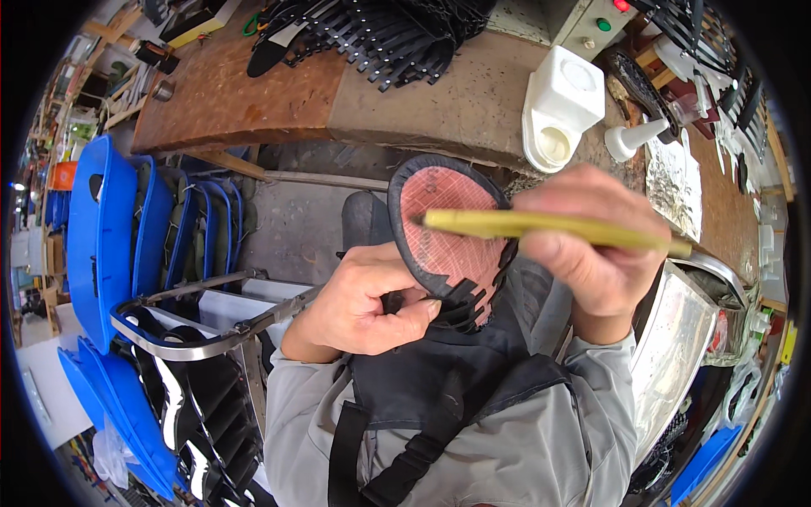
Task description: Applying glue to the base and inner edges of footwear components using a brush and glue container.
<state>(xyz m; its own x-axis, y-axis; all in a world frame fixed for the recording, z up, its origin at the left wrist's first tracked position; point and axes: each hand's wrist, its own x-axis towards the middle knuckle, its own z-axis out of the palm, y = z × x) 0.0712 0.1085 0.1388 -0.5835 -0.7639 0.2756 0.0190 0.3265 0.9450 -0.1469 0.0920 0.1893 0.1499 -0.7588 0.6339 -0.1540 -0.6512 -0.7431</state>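
Head view: my left hand (363, 296) is closed on one oval, pink-and-black shoe piece (452, 224), thumb and fingers pinching its lower left edge. Its pink face is crosshatched, its rim dark and padded, with several flat black strips (463, 306) along its lower end; small marks on the pink are too faint to read. My right hand (600, 241) grips one slim yellow stick-shaped tool (515, 224), its dark tip over the shoe piece; I cannot tell whether they touch. Beyond the shoe piece runs one scuffed brown wooden bench (405, 118). Right of the shoe piece stands one smooth white plastic pot (570, 93); to its left, at least four curved blue plastic trays (106, 237).
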